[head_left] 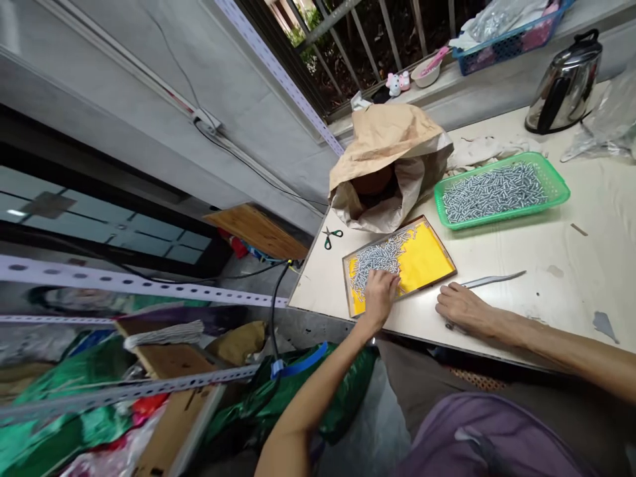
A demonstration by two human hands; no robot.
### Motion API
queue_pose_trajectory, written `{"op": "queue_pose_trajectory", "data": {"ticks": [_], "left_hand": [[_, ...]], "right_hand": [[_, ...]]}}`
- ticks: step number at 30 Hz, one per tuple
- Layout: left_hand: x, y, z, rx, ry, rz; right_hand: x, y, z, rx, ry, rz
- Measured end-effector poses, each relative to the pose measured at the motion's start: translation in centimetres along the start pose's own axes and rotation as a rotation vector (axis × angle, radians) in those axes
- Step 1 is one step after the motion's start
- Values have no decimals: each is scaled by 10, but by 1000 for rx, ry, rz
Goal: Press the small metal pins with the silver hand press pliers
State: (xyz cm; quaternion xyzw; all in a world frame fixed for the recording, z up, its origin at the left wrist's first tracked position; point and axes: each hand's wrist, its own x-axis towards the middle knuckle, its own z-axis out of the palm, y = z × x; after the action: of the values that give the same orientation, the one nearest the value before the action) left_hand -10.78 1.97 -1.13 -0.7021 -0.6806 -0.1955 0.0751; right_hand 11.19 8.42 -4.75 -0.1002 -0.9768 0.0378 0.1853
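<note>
I see a steel kettle (564, 86) on the tbl (586, 265), clr plastic bag (611, 116) beside it; blue basket (514, 52), wht bowl (425, 77), figurine (397, 83) on sill (450, 93); scissors (327, 242) nr L edge.

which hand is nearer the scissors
Left. The left hand is at the tray of metal pieces, below and right of the scissors in the picture; the right hand is farther off, past the tray's other side.

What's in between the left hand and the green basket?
The head view shows the tray's bare yellow part next to the left hand, then the tray's rim, then a strip of tabletop before the green basket.
</note>
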Motion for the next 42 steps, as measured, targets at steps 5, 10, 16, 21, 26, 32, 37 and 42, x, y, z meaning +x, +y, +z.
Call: {"op": "queue_pose_trajectory", "data": {"ticks": [5, 10, 16, 21, 26, 32, 37, 42], "left_hand": [[29, -19, 16, 166, -323, -65], [38, -10, 21, 244, -448, -93], [42, -11, 14, -117, -374, -288], [50, -2, 5, -834, -344, -694], [43, 25, -6, -1145, -369, -773], [7, 63, 10, -1052, -645, -745], [-5, 78, 26, -917, -825, -733], [-2, 82, 24, -842, -905, -741]], "right_hand": [[11, 34, -56, -35, 146, 183], [16, 86, -109, -171, 125, 575], [15, 71, -92, 173, 97, 562], [56, 44, -52, 617, 93, 626], [69, 34, -51, 561, 74, 607], [-26, 14, -66, 270, -178, 594], [-91, -14, -51, 224, -354, 681], [-93, -25, -46, 213, -376, 723]]}}
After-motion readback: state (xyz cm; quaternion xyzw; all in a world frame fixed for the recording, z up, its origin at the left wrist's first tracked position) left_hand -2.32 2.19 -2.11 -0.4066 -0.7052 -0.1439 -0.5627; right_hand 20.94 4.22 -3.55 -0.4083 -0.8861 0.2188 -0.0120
